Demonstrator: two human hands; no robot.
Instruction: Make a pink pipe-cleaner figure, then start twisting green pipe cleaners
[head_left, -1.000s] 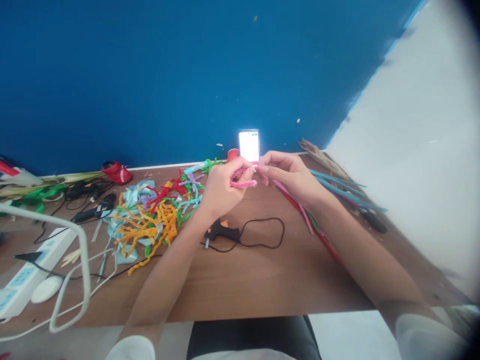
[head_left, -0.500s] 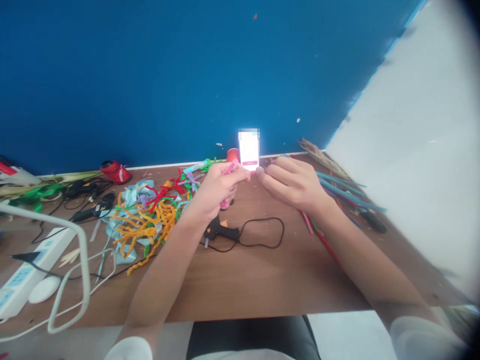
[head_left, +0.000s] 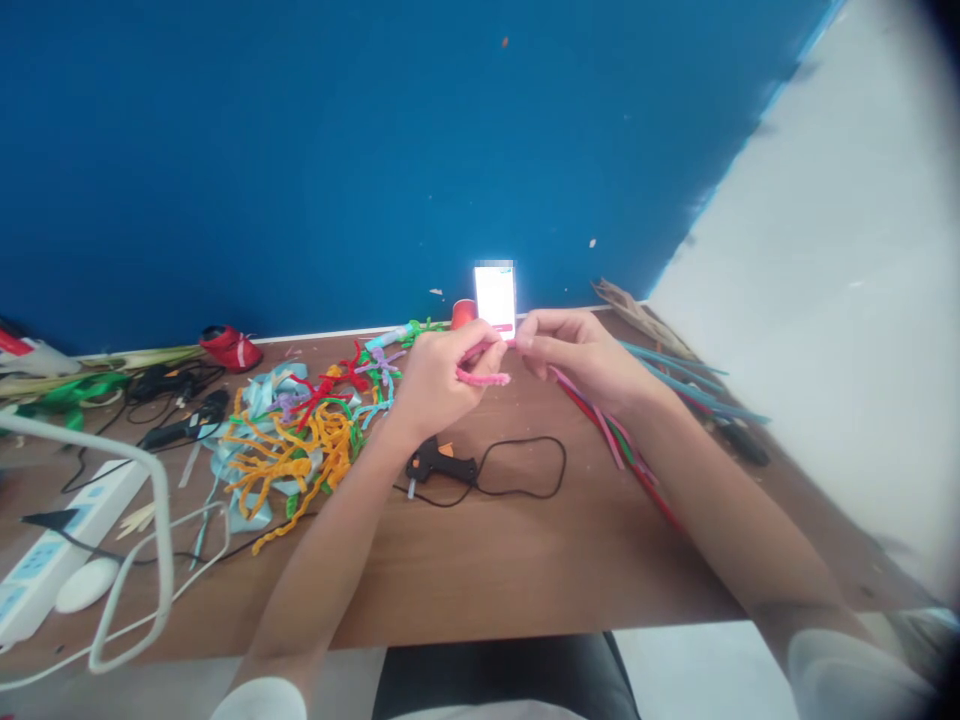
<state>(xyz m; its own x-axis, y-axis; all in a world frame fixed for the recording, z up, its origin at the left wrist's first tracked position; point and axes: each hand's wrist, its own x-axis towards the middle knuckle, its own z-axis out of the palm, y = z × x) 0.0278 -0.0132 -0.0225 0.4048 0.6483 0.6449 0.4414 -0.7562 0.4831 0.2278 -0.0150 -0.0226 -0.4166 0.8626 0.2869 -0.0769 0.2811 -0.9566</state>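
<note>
A bent pink pipe cleaner (head_left: pixel 484 379) is in my left hand (head_left: pixel 450 370), whose fingers are closed around it; one fuzzy end sticks out below the fingers. My right hand (head_left: pixel 574 350) pinches the pink strand near its other end, close to the left fingertips. Both hands are raised over the table, just in front of a lit phone (head_left: pixel 495 298) standing upright near the wall. Below my left hand lies a black glue gun (head_left: pixel 444 461) with its cord looped to the right.
Orange pipe cleaners (head_left: pixel 292 455) and pale blue ribbon are heaped on the left. A white power strip (head_left: pixel 67 545) and a white bent frame (head_left: pixel 161 540) stand nearer the left edge. Blue pipe cleaners (head_left: pixel 682 375) lie right. A red cup (head_left: pixel 463 312) stands beside the phone.
My right hand has rolled from knuckles up to a more open-sided pinch. My left hand has turned, and the pink pipe cleaner's end now points right below its fingers.
</note>
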